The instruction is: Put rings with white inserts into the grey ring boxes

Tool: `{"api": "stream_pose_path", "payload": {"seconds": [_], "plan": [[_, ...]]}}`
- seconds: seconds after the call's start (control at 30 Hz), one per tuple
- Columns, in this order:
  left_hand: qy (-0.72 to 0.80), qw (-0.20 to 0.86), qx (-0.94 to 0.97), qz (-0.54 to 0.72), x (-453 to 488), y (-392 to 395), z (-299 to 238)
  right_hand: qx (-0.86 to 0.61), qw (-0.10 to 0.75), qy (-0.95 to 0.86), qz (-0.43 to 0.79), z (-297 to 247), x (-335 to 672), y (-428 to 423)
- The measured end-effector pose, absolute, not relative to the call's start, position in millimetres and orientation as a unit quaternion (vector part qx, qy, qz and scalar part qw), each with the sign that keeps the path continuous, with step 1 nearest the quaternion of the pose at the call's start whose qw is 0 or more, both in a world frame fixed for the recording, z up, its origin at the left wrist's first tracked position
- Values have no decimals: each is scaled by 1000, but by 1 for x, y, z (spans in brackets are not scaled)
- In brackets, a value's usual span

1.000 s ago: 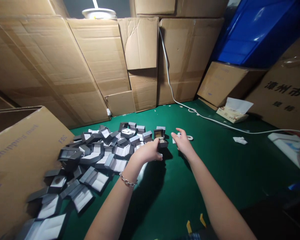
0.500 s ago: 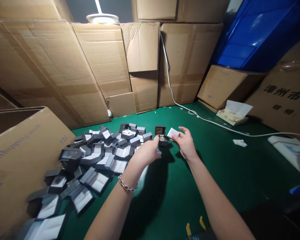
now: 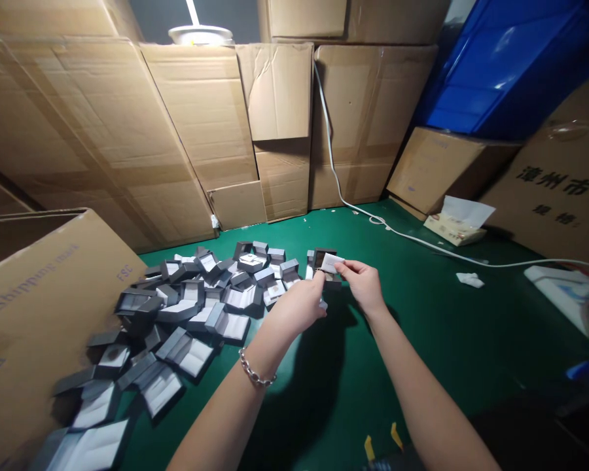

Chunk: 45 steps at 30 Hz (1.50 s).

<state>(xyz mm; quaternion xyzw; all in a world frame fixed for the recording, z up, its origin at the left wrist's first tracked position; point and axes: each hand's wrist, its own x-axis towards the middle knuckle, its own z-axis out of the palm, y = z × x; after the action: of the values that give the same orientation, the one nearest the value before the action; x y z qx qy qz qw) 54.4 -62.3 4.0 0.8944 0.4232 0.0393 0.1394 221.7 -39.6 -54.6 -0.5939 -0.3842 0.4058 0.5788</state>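
My left hand point(image 3: 297, 304), with a chain bracelet at its wrist, is closed around the near side of a small dark jewellery box point(image 3: 334, 285). The box stands with its lid up, partly hidden by my fingers. A bit of white material point(image 3: 323, 305) pokes out below that hand. Between thumb and fingers, my right hand point(image 3: 366, 284) pinches a small white pad point(image 3: 332, 262), which overlaps the box opening. Left of my hands lies a heap of similar grey boxes point(image 3: 191, 356), many with lids raised and white linings showing.
A large carton point(image 3: 53, 314) borders the green table point(image 3: 446, 333) on the left. Stacked cartons point(image 3: 201, 111) line the back. A white cable point(image 3: 412, 242) runs past a tissue pack point(image 3: 454, 229) and a crumpled tissue point(image 3: 470, 280). A blue crate point(image 3: 500, 65) sits upper right.
The white pad in my right hand has moved left, over the dark box. My left hand and the box have shifted slightly right.
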Motion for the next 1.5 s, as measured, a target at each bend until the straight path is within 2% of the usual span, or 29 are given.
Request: {"api": "stream_pose_path", "payload": {"seconds": [0.3, 0.47, 0.7, 0.87, 1.0, 1.1, 1.17, 1.33, 1.5], "plan": [[381, 106, 915, 84, 56, -62, -2, -591, 637, -334, 364, -47, 213, -45], [373, 60, 923, 77, 57, -60, -3, -606, 638, -361, 311, -54, 218, -40], [352, 75, 929, 87, 58, -59, -4, -551, 628, -355, 420, -57, 219, -37], [353, 150, 914, 131, 50, -53, 1, -602, 597, -425, 318, -61, 224, -39], [365, 185, 879, 247, 46, -47, 9, -662, 562, -445, 221, -65, 225, -39], [356, 225, 849, 321, 52, -44, 9, -673, 544, -463, 193, -68, 221, -40], [388, 249, 828, 320, 58, -42, 5, -667, 537, -481, 185, -71, 218, -41], [453, 230, 827, 241, 68, -39, -12, -660, 526, -510, 165, -77, 213, -43], [416, 206, 844, 269, 75, -40, -23, -649, 515, -541, 147, -74, 211, -46]]}}
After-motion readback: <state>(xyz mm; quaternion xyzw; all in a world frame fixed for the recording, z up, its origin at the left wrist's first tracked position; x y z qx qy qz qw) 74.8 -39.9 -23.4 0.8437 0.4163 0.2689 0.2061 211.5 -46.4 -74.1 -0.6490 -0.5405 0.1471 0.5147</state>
